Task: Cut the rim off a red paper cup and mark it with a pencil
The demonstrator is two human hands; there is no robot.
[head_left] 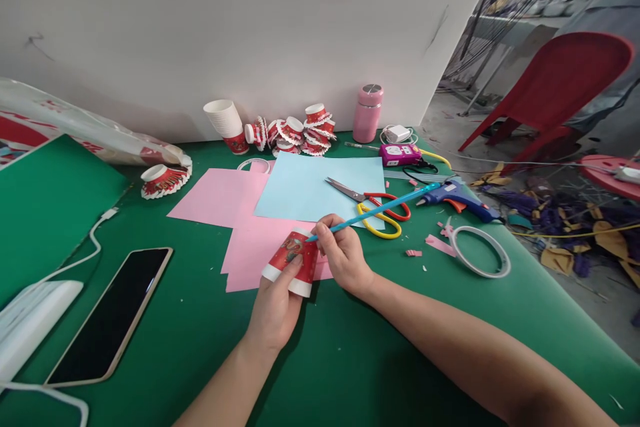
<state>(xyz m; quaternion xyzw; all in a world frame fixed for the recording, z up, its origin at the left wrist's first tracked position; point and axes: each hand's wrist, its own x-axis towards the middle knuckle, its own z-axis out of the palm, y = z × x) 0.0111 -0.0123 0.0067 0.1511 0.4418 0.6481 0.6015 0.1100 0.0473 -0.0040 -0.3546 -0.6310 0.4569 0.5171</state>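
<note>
My left hand (275, 310) grips a red paper cup (294, 255) with white edges and a printed picture, its thumb lying across the side. The cup is tilted just above the table. In my right hand (345, 257), pinched like a pen, is a long thin blue pencil (373, 211). Its lower end meets the upper part of the cup; whether it marks the surface I cannot tell. Beneath and behind the hands lie pink paper sheets (210, 197) and a light blue sheet (305, 183). Open scissors (361, 198) with red and yellow handles rest on the blue sheet.
Along the wall stand stacked paper cups (220, 117), several fringed cut cups (300, 133) and a pink flask (368, 113). To the right lie a glue gun (457, 197), a tape roll (453, 240) and pink scraps (440, 245). A phone (113, 313) lies at left.
</note>
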